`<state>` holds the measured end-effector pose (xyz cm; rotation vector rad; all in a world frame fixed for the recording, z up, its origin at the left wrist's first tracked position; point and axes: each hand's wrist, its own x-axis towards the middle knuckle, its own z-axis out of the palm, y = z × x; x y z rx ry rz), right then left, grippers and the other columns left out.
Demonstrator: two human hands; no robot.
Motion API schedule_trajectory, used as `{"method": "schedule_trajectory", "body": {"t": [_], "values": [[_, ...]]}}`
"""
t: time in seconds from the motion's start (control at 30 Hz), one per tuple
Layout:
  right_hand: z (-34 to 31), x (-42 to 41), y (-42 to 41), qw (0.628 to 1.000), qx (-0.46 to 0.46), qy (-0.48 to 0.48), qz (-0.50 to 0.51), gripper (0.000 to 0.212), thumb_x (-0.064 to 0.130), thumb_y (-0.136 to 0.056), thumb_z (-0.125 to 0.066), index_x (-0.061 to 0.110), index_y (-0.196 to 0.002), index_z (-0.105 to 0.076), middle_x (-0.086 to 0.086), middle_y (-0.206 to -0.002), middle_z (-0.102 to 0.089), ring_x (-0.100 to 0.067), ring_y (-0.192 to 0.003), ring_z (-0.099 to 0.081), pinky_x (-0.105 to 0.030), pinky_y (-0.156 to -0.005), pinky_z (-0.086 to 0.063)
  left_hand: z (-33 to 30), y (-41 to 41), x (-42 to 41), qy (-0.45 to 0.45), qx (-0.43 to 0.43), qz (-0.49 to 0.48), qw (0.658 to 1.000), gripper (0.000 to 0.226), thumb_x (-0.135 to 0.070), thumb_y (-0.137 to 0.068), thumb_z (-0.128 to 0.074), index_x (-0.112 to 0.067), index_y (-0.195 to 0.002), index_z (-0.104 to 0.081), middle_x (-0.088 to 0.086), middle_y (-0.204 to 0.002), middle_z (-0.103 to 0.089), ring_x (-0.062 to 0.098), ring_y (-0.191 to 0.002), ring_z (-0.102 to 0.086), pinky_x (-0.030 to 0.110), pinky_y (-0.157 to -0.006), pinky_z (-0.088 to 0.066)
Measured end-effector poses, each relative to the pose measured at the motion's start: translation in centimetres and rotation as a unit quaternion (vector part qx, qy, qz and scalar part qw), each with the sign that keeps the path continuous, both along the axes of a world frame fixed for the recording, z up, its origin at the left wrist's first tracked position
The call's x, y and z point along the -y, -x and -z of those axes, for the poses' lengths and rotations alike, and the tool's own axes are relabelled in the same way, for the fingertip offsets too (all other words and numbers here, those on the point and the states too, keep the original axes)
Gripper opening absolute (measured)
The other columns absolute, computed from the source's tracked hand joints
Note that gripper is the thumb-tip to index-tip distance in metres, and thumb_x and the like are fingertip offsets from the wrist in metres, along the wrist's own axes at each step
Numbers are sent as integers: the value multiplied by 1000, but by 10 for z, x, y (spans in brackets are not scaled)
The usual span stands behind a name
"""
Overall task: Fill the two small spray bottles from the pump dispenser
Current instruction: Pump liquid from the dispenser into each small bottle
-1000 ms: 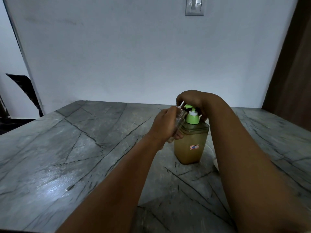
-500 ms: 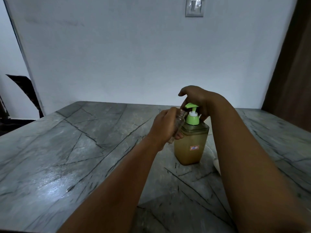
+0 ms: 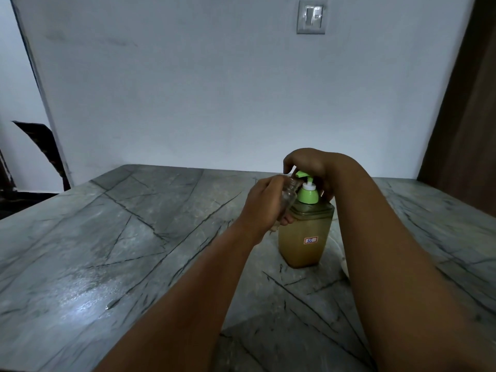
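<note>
A square pump dispenser point(image 3: 304, 237) with amber liquid and a green pump head point(image 3: 302, 175) stands on the grey stone table point(image 3: 112, 251). My right hand point(image 3: 312, 162) arches over the pump head, fingers curled down past the nozzle and thumb behind the green collar. My left hand point(image 3: 264, 202) grips a small clear spray bottle point(image 3: 290, 194) without a cap, tilted so that its mouth sits right under the nozzle. Most of the bottle is hidden by my fingers. A second small bottle is not visible.
A pale object point(image 3: 345, 264) shows at the edge of my right forearm, mostly hidden. A white wall with a light switch point(image 3: 311, 18) rises behind the table. A brown door point(image 3: 467, 116) is at the right, a dark chair point(image 3: 40, 146) at the far left.
The pump head rose with my right hand half a second ago. Now the hand has come back down on it. My left hand has kept the bottle at the nozzle.
</note>
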<state>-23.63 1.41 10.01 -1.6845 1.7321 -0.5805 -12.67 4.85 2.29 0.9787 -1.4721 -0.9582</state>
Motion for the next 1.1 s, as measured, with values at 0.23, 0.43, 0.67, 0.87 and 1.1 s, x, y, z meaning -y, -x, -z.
{"method": "schedule_trajectory", "body": {"t": [0.23,0.43,0.67,0.87,1.1], "values": [[2,-2,-5,994,-95,30,-34,13,12,-90,-40,7,-78,-42,-10,-66,-40,-21,-54,-35,-24,-56,-35,1,0,2,-8,7,-6,1000,34,-22,-99,-35,-13,-84,-64,16,-68,-61,21,-49,-57,25,-46,-44],[4,3,-1,999,-37,6,-16,20,25,-92,-42,6,-95,-48,-11,-84,-47,-24,-68,-43,-28,-62,-37,1,0,2,-7,7,-10,1000,34,-24,-99,-35,-16,-81,-63,27,-85,-65,23,-51,-57,24,-45,-44],[1,9,5,998,42,-35,5,28,34,-89,-44,7,-91,-50,-7,-67,-49,-22,-58,-42,-28,-62,-35,2,-1,5,-17,13,-12,1000,35,-24,-100,-31,-18,-83,-61,13,-75,-63,19,-49,-57,24,-46,-44],[3,5,-2,999,-41,1,-22,12,18,-88,-45,8,-83,-48,-11,-72,-45,-23,-63,-38,-28,-60,-37,2,-1,5,-16,11,-10,1000,35,-24,-99,-33,-13,-85,-63,24,-84,-64,22,-50,-57,27,-48,-42],[6,2,-6,995,-88,31,-38,11,15,-91,-41,7,-88,-48,-15,-83,-45,-23,-61,-38,-27,-56,-37,1,-1,4,-22,6,-9,1000,32,-24,-98,-38,-13,-80,-62,11,-66,-60,21,-49,-56,24,-45,-42]]}}
